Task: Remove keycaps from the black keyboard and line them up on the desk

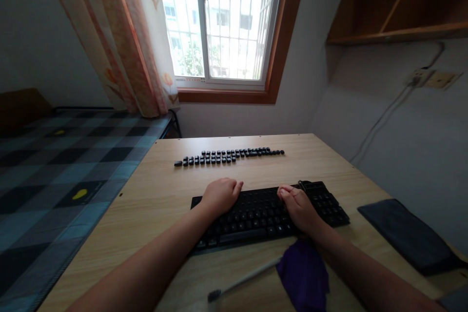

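Note:
A black keyboard (pixel 244 219) lies slightly askew on the desk. Caps stand on its near rows and number pad, while its far rows look lower and bare. My left hand (pixel 222 196) rests closed over the keyboard's far left part, fingers curled down; anything inside them is hidden. Over the right part, my right hand (pixel 298 207) is closed with thumb and fingers pinched together, and what it pinches cannot be made out. Behind the keyboard, loose black keycaps (pixel 218 160) stand in rows. Nearer me lie a thin brush (pixel 252 273) with dark bristles and a purple cloth (pixel 303 275).
The wooden desk (pixel 146 234) reaches toward the wall below a window (pixel 234 24). A dark flat pouch (pixel 409 234) lies at its right edge. To the left is a bed with a checked cover (pixel 91 156). A cable (pixel 383 117) hangs along the right wall.

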`<action>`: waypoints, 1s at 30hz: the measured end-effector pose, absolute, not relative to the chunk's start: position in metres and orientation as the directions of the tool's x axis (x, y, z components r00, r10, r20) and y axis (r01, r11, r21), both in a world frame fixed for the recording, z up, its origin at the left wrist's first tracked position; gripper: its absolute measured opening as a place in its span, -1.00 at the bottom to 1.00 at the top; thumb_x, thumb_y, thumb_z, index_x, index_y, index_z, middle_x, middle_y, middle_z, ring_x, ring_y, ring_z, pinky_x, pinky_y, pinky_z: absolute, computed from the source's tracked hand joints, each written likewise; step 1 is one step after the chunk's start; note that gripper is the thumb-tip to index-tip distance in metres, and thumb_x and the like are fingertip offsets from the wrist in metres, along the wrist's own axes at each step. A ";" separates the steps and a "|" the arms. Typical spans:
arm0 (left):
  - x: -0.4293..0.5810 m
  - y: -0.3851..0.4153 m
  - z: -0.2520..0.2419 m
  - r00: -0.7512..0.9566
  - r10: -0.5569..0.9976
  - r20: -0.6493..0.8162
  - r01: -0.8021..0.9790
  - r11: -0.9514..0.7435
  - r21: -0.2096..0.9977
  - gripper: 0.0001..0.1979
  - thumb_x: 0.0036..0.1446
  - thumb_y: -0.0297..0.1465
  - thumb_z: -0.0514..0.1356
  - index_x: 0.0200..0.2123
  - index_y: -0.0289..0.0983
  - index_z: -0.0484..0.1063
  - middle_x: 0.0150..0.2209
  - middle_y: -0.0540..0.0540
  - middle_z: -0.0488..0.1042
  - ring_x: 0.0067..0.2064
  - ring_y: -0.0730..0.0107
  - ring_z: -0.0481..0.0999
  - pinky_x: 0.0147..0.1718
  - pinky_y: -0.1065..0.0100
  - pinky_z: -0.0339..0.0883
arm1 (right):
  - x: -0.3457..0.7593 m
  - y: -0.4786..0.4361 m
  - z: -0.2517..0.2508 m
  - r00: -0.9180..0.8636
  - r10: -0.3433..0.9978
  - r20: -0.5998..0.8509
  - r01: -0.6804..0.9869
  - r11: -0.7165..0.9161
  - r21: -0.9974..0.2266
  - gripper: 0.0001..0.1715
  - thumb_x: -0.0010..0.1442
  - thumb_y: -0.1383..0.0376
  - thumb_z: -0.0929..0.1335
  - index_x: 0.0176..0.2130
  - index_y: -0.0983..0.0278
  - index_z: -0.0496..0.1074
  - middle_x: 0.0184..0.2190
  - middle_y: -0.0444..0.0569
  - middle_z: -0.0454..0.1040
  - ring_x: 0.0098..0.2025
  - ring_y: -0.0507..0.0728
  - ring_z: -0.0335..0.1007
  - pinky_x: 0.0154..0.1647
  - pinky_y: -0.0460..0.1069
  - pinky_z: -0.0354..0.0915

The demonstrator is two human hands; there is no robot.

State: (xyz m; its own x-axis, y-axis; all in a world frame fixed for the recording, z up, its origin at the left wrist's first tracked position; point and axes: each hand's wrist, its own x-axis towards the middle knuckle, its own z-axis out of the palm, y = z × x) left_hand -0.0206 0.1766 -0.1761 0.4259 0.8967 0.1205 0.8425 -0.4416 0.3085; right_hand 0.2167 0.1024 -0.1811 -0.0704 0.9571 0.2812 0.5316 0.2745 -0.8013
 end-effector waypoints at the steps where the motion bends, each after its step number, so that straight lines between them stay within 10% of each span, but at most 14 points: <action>1: -0.021 0.176 -0.176 0.424 0.897 0.122 0.840 -0.440 0.317 -0.48 0.32 -0.11 -0.11 -0.46 -0.24 0.48 -0.33 -0.24 0.56 -0.26 0.09 0.50 -0.24 0.16 0.31 | 0.216 0.100 -0.182 -0.076 0.953 0.294 0.552 0.285 -0.783 -0.60 0.34 0.19 0.13 -0.50 0.25 0.22 -0.61 -0.17 0.20 -0.53 0.04 0.16 -0.45 -0.05 0.04; 7: -0.019 0.175 -0.173 0.415 0.903 0.113 0.845 -0.429 0.320 -0.49 0.31 -0.12 -0.10 -0.46 -0.25 0.48 -0.32 -0.25 0.56 -0.25 0.08 0.51 -0.22 0.16 0.31 | 0.216 0.095 -0.189 -0.064 0.941 0.331 0.560 0.309 -0.769 -0.62 0.34 0.20 0.14 -0.47 0.26 0.25 -0.63 -0.19 0.16 -0.57 0.02 0.10 -0.49 -0.05 0.00; 16: -0.019 0.173 -0.171 0.422 0.901 0.096 0.858 -0.431 0.279 -0.48 0.33 -0.13 -0.13 -0.43 -0.26 0.49 -0.29 -0.24 0.56 -0.22 0.10 0.51 -0.20 0.16 0.31 | 0.221 0.109 -0.195 0.199 0.970 0.142 -0.030 0.151 -0.988 -0.67 0.24 0.11 0.20 -0.49 0.21 0.17 -0.72 -0.30 0.01 -0.71 -0.04 -0.09 -0.68 -0.12 0.02; 24: -0.022 0.168 -0.162 0.405 0.885 0.231 0.846 -0.459 0.272 -0.52 0.35 -0.14 -0.15 -0.37 -0.26 0.44 -0.30 -0.17 0.48 -0.27 0.21 0.47 -0.26 0.23 0.30 | 0.201 0.117 -0.159 -0.131 0.974 0.185 0.239 0.213 -0.947 -0.46 0.34 -0.05 0.10 -0.43 0.25 0.25 -0.74 -0.24 0.18 -0.70 -0.02 0.07 -0.65 -0.13 0.05; 30: -0.023 0.165 -0.136 0.417 0.848 0.327 0.575 -0.525 0.628 -0.51 0.36 -0.12 -0.20 -0.36 -0.24 0.38 -0.35 -0.12 0.48 -0.28 0.25 0.43 -0.27 0.24 0.30 | 0.167 0.140 -0.099 -0.362 0.893 0.265 0.373 0.400 -0.837 -0.56 0.38 0.08 0.13 -0.37 0.26 0.33 -0.63 -0.17 0.36 -0.60 -0.01 0.24 -0.55 -0.13 0.15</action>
State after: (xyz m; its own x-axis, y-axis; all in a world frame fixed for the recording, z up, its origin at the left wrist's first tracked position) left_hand -0.0230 0.1649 -0.1359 0.4168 0.8481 0.3270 0.5746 -0.5246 0.6282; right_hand 0.1673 0.1395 -0.0987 -0.3625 0.8934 0.2653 0.3729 0.3999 -0.8373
